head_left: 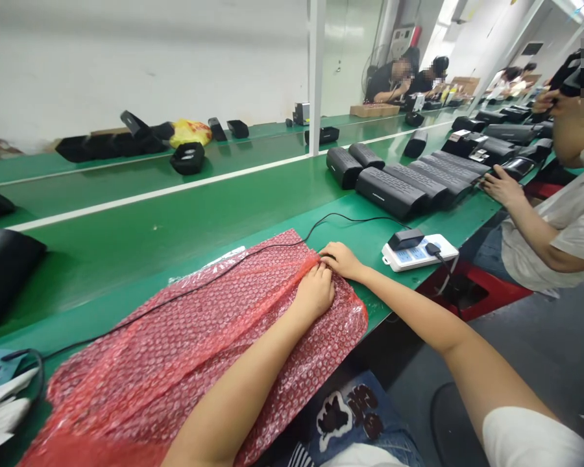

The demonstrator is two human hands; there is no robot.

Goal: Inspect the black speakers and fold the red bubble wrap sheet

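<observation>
Red bubble wrap (214,311) lies in a long sheet or stack over the near edge of the green table. My left hand (316,290) is at its right end, fingers curled down on a folded ridge of the wrap. Close beside it, my right hand (343,261) grips the same edge, its fingertips partly hidden in the folds. A thin black cable (224,270) runs across the top of the wrap. Whether anything is inside or under the wrap, I cannot tell.
Right of my hands sits a white power strip (421,251) with a black adapter (405,239) plugged in. Several black speaker-like boxes (389,192) stand beyond it. At right, a co-worker's hand (503,188) touches the table edge. A metal post (315,78) rises mid-table.
</observation>
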